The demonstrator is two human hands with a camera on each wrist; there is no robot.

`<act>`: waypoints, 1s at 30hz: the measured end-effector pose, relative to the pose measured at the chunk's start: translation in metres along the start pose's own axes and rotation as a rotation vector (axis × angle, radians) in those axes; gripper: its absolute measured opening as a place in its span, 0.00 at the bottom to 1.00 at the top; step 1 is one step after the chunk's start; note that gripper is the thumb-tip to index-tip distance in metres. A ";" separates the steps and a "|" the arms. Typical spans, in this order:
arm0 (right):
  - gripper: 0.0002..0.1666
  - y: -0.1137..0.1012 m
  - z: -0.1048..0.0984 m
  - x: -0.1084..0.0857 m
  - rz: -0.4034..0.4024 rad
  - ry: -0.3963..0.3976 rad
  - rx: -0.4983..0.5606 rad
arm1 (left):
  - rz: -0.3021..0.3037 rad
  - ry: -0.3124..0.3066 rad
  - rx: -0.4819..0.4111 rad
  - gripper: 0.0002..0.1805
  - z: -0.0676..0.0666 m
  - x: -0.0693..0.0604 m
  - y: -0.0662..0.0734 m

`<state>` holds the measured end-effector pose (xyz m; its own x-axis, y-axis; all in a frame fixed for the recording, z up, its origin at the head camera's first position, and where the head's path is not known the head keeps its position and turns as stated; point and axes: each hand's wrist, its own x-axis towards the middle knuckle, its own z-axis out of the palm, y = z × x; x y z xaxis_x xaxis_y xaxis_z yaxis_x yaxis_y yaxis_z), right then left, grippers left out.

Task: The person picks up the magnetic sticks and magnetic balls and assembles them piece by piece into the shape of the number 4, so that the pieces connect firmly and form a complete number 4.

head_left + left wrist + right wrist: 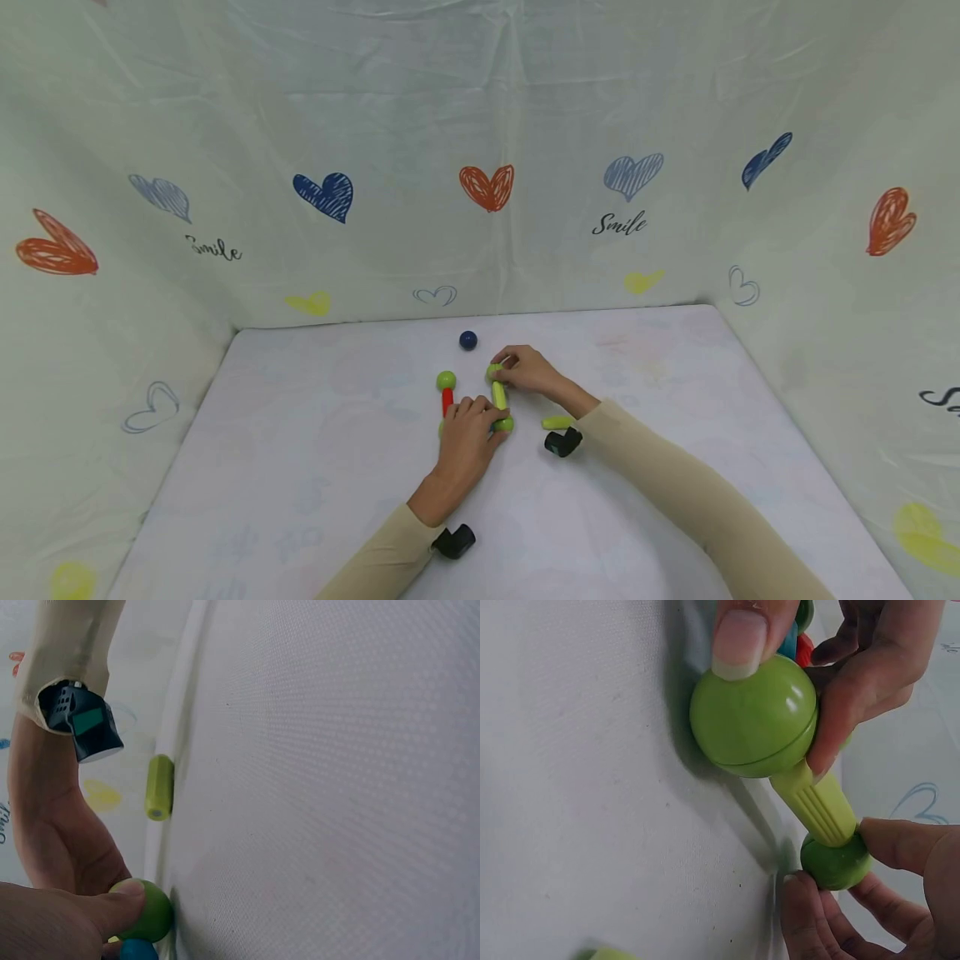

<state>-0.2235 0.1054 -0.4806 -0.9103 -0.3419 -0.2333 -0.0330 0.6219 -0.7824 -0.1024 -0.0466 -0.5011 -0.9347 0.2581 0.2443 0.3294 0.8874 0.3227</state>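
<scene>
My left hand (467,437) grips a green ball (754,716) between thumb and finger at the near end of a yellow-green rod (498,395). At the rod's far end, my right hand (528,371) pinches another green ball (836,860); ball and rod appear to touch. A blue rod (139,950) meets the near ball under my left hand, mostly hidden. To the left, a red rod (447,402) runs up to a third green ball (446,381). The red rod's near end is largely covered by the left hand, with a sliver of green beside it.
A loose yellow-green rod (557,422) lies on the white table (300,467) below the right wrist. Farther back sits a dark blue ball (468,340). Behind the table hangs a pale sheet (405,250) printed with hearts. Each wrist carries a small black camera (562,442).
</scene>
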 end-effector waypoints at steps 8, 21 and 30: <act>0.15 0.005 0.004 -0.002 -0.014 0.000 0.021 | -0.015 -0.005 -0.009 0.16 0.001 -0.001 0.001; 0.20 0.010 -0.008 -0.023 -0.077 0.037 -0.061 | -0.016 -0.013 -0.021 0.17 0.002 0.000 0.001; 0.14 0.031 -0.019 -0.056 -0.154 0.038 -0.131 | -0.012 -0.027 -0.019 0.17 -0.001 0.000 -0.001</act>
<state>-0.1813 0.1575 -0.4805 -0.9050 -0.4151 -0.0927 -0.2246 0.6515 -0.7246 -0.1026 -0.0478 -0.5009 -0.9419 0.2577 0.2154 0.3201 0.8831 0.3430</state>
